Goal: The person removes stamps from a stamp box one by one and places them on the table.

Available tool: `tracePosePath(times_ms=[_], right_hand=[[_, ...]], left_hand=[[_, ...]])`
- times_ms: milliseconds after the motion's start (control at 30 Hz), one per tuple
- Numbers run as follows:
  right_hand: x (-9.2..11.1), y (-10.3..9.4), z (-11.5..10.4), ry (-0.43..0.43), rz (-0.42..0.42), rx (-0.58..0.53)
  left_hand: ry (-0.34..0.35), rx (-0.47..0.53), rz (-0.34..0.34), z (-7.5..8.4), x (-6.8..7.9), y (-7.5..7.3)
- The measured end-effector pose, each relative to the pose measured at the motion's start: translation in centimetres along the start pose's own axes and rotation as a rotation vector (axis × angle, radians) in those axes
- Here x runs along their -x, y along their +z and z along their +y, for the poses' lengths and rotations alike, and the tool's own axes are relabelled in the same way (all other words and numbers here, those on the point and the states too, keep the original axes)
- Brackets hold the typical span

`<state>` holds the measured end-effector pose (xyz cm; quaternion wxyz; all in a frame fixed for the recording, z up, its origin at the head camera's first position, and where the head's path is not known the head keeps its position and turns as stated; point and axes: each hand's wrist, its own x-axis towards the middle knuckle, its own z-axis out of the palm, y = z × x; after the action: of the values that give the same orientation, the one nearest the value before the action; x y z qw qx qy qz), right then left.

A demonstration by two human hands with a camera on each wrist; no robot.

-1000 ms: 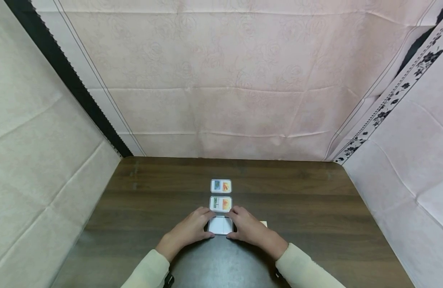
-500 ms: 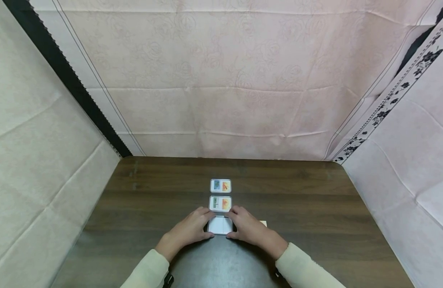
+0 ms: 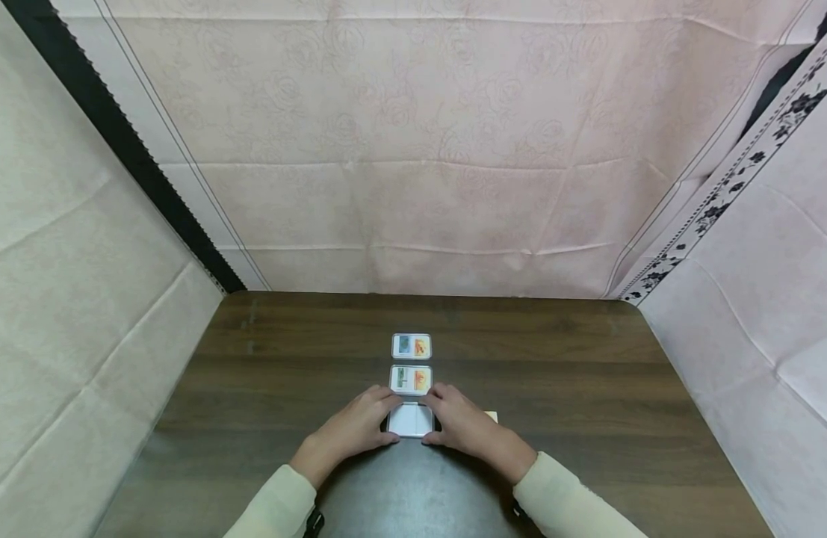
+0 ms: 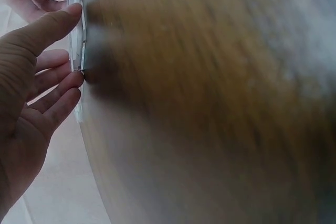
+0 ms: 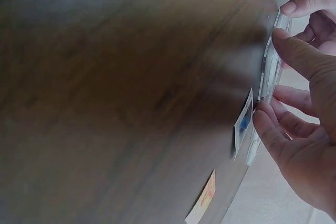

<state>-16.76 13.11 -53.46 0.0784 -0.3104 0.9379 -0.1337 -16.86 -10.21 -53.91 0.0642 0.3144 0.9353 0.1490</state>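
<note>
Both hands hold a small flat plastic case [image 3: 411, 420] with a white face and clear edges, low at the wooden table. My left hand [image 3: 356, 424] grips its left end, thumb at the near edge and fingers at the far edge. Mirroring it, my right hand [image 3: 465, 426] grips the right end. In the left wrist view the case [image 4: 76, 35] shows edge-on between thumb and fingers. The right wrist view shows its clear side [image 5: 270, 64] too, partly hidden by fingers. Just beyond lies a similar case [image 3: 411, 380] with two small pictures in it.
Farther back lies another picture case [image 3: 412, 347], in line with the others. Two small paper pictures, one with blue [image 5: 243, 125] and one with orange [image 5: 203, 198], lie beside my right hand. Pale cloth [image 3: 413, 149] hangs behind the brown table [image 3: 554, 373].
</note>
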Motion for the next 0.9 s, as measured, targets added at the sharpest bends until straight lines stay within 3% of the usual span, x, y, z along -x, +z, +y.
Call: tracePosePath(times_ms=[667,900], right_hand=[[0.04,0.24,0.16,-0.035,0.022,0.026],[0.06,0.25,0.13,-0.020,0.012,0.025]], left_hand=[[0.041,-0.017,0.017,0.03,0.05,0.12],[0.012,0.001,-0.004,-0.01,0.01,0.08]])
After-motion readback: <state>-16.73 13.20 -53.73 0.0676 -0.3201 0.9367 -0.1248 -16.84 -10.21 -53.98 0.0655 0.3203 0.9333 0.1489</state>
